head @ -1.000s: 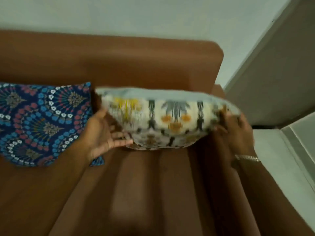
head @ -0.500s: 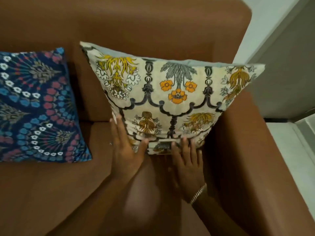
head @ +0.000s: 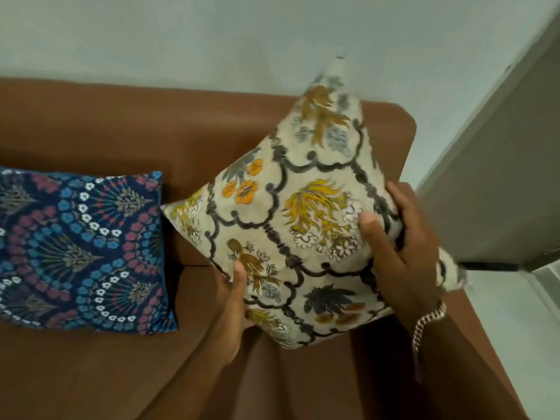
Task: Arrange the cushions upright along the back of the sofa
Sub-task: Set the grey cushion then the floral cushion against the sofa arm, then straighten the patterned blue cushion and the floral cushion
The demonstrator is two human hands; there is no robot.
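Brown sofa (head: 91, 140) fills most of the view, with its backrest running along the wall. The blue patterned cushion (head: 81, 250) is parked upright against the backrest on the left, looks sorted. The cream floral cushion (head: 297, 225) is the one in play: it's tipped on a corner, diamond-wise, one point up toward the wall and the low corner near the seat, right by the armrest. Right hand (head: 400, 253) is clamped on its right edge, thumb on the front face. Left hand (head: 233, 301) pinches the lower left edge; its fingers go behind, so I think it's gripping. To stand square, it needs rotating so a flat edge faces down, and both hands are equally placed.
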